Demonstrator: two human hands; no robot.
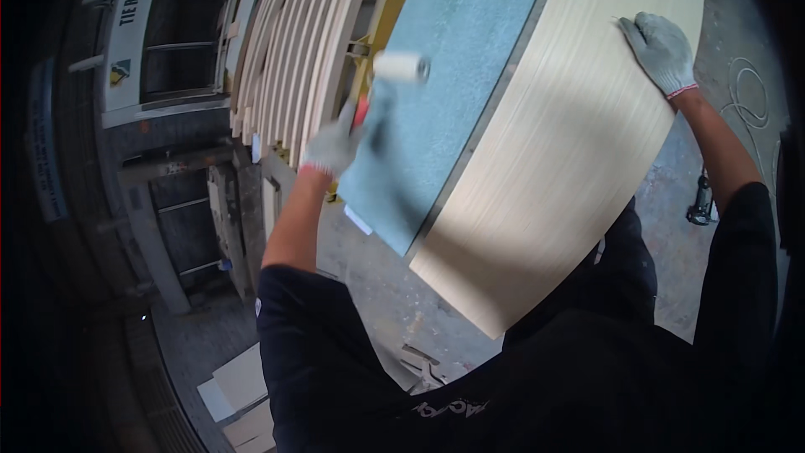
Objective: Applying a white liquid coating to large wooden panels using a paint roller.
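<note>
My left hand (333, 148), in a pale work glove, is closed on the red handle of a paint roller (401, 67) with a white sleeve. That roller is blurred and sits above the left side of a long light-blue coated panel (457, 42). My right hand (661, 52), gloved the same way, rests on a pale wood-grain sheet (553, 134) near its right edge. Its thumb is apart from the other fingers. The sheet lies alongside the blue panel, its near end reaching toward my body, with a dark grey strip (482, 130) between them.
A stack of pale boards (293, 50) leans left of the blue panel, by a yellow bar (394, 0). A black tool (701, 201) and a looped cable (749, 101) are on the floor at right. Board offcuts (243, 382) lie at lower left, metal racks (159, 218) beyond.
</note>
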